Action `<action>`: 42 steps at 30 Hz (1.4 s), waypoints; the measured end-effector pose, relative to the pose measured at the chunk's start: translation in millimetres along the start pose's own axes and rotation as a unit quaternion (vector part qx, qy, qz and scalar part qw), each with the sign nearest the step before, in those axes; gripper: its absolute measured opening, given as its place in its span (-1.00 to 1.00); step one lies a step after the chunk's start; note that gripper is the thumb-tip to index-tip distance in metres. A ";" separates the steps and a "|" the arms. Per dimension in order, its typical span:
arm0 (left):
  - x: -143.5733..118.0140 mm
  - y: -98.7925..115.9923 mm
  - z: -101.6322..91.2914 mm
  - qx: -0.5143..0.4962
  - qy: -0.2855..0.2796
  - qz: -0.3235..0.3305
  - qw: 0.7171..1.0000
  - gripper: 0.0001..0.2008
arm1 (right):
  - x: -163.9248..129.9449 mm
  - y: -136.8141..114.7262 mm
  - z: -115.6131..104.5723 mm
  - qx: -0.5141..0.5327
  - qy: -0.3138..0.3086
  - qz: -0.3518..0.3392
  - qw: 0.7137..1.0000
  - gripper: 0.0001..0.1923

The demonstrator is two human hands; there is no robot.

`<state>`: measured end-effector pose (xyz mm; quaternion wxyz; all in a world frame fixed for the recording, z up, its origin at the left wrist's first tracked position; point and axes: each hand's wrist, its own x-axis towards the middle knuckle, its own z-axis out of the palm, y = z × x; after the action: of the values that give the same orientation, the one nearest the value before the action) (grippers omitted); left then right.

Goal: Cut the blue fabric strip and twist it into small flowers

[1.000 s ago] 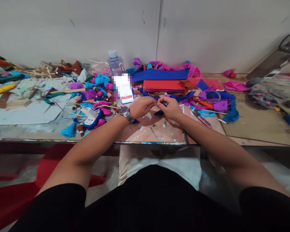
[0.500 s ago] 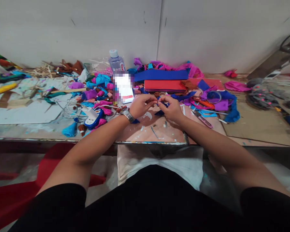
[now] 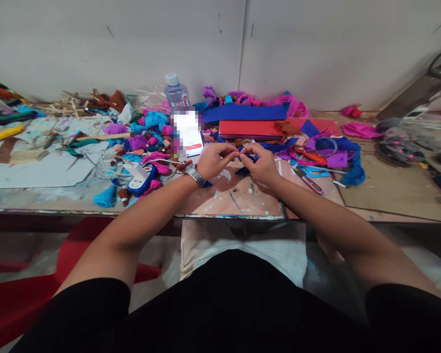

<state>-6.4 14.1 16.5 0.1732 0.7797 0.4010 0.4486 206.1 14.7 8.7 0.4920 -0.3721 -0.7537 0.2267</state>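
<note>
Barely any change: both hands stay pinched together at table centre, nudged slightly toward 12 o'clock.
Left hand (image 3: 213, 159): fingers curled, pinching a small piece; what it is, cannot tell.
Right hand (image 3: 259, 164): fingertips closed on the same piece.
Blue crepe scrap (image 3: 242, 171): under the right hand, on the table (image 3: 238, 198).
Phone (image 3: 188, 132): 11 o'clock of the hands.

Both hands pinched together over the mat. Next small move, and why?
Probably keep the pinch and finish working the small piece where it is. The left hand and right hand meet fingertip to fingertip over a blue scrap; what they grip is too small to tell. The scissors lie untouched beside the right hand.
</note>
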 end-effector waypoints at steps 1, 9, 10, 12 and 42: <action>-0.2 0.2 0.5 -0.002 -0.003 -0.001 1.000 -0.59 | 0.0 0.4 0.4 0.004 0.000 0.004 1.000 -0.75; -0.4 2.4 2.2 -0.008 -0.015 -0.004 1.000 -0.58 | 0.1 4.3 4.4 0.041 0.010 0.026 0.999 -0.79; -0.5 2.7 2.4 -0.008 -0.016 -0.003 1.000 -0.59 | 0.0 5.2 4.7 0.040 0.008 0.030 0.999 -0.78; -0.9 3.0 2.9 -0.006 -0.014 -0.002 1.000 -0.60 | -0.1 7.2 5.3 0.038 0.007 0.034 0.999 -0.78; -0.1 -7.3 2.8 0.007 -0.003 -0.014 1.000 -0.57 | 3.2 2.0 1.9 0.055 0.008 0.047 0.997 -0.76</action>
<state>-7.6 18.9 10.3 0.1755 0.7765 0.4142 0.4412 204.2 18.5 8.3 0.5065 -0.3813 -0.7177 0.2879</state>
